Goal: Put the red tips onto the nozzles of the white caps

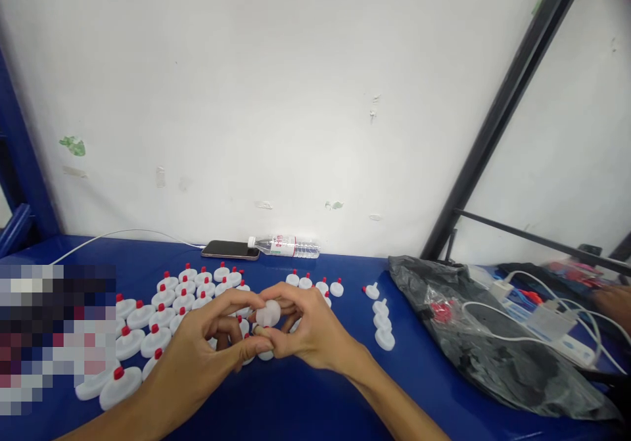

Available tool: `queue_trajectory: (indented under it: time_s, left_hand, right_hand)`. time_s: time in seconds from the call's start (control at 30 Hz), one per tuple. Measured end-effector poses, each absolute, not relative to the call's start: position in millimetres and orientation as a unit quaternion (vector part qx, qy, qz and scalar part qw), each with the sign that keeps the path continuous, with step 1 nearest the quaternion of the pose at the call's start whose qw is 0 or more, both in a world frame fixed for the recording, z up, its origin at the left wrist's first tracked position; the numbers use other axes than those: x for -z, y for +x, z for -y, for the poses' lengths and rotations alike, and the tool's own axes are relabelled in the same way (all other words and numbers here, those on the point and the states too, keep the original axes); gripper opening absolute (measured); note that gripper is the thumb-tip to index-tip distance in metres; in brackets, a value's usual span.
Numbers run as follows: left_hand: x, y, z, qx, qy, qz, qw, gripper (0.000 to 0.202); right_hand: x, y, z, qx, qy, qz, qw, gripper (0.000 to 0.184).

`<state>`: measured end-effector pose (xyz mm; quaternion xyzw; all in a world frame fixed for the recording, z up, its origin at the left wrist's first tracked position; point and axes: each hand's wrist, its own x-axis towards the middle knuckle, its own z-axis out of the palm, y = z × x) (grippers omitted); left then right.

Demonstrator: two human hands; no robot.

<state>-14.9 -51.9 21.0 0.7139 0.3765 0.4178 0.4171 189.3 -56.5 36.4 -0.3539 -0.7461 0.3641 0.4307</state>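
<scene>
My left hand (217,342) and my right hand (308,326) meet over the middle of the table. Between their fingertips is a small white round cap (269,313), its pale face turned toward me. Fingers of both hands are closed around its edge, and a bit of red shows just under it. Behind and left of my hands stand rows of white round caps with red tips (185,286), partly hidden by my left hand. More red-tipped caps (305,281) sit beyond my right hand. To the right, several white nozzle caps without red tips (383,323) form a short line.
Against the wall lie a phone (230,250) and a clear water bottle (286,246). A black plastic bag (458,346) covers the table's right side, with a small bag of red pieces (441,311) on it. Beside it are a power strip (566,346) and white cables. Another person's hand (614,306) shows far right.
</scene>
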Motion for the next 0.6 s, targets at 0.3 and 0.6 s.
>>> queue_trajectory:
  time_s: [0.3, 0.6]
  left_hand:
    - [-28, -11, 66, -0.459, 0.717, -0.357, 0.385, 0.037]
    - [-25, -13, 65, -0.437, 0.747, -0.364, 0.345, 0.038]
  right_hand:
    - [-72, 236, 46, -0.233, -0.485, 0.72, 0.438, 0.03]
    - [-73, 256, 46, -0.114, -0.551, 0.765, 0.313, 0.031]
